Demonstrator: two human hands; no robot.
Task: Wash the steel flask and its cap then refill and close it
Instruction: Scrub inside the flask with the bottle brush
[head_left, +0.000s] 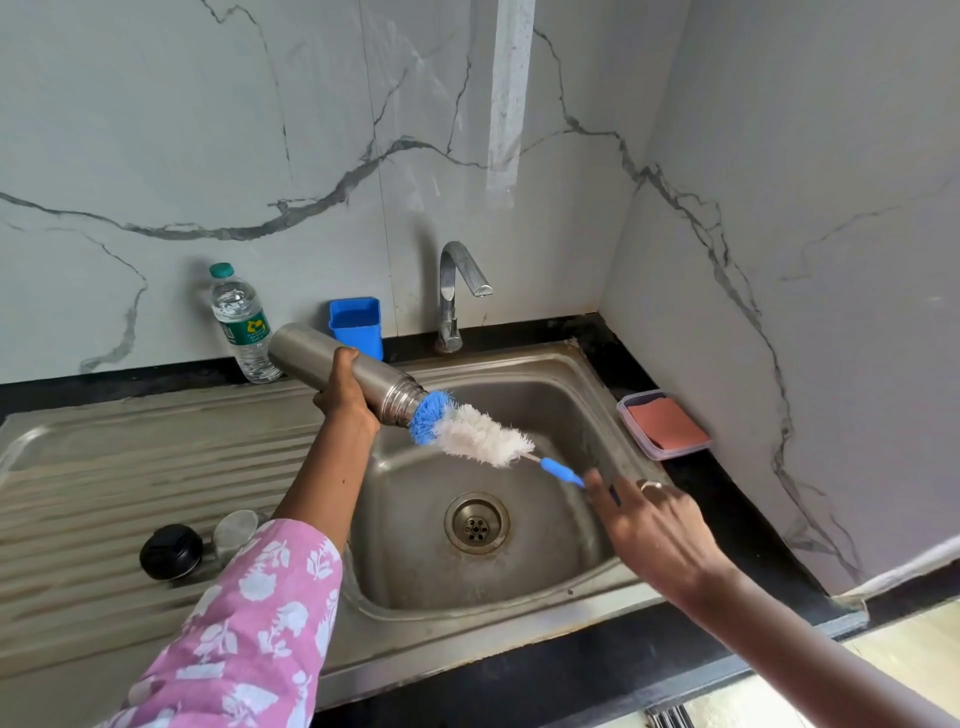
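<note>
Steel flask (311, 353) lies almost level over the sink (519, 582), gripped round its middle by the left hand (345, 395), fingers wrapped under the body and thumb on top, the open mouth pointing toward the right hand (649, 525). That hand's fingertips (595, 483), blurred, appear to pinch the blue handle end of the bottle brush (483, 434), whose blue tip sits just at the mouth with the white bristles all outside. Scrubbing of the inside looks to be in hand; rinsing, washing the cap, refilling and closing are all left. The black cap (171, 552) rests on the drainboard well below the left fingers, a small steel cup (236, 532) just beside it. Beyond the left fingers stand a plastic water bottle (241, 322) and a blue tub (357, 325); the tap (457, 280), not running, is behind the brush. A box with a pink pad (665, 426) sits above the right fingers, out of the way.
</note>
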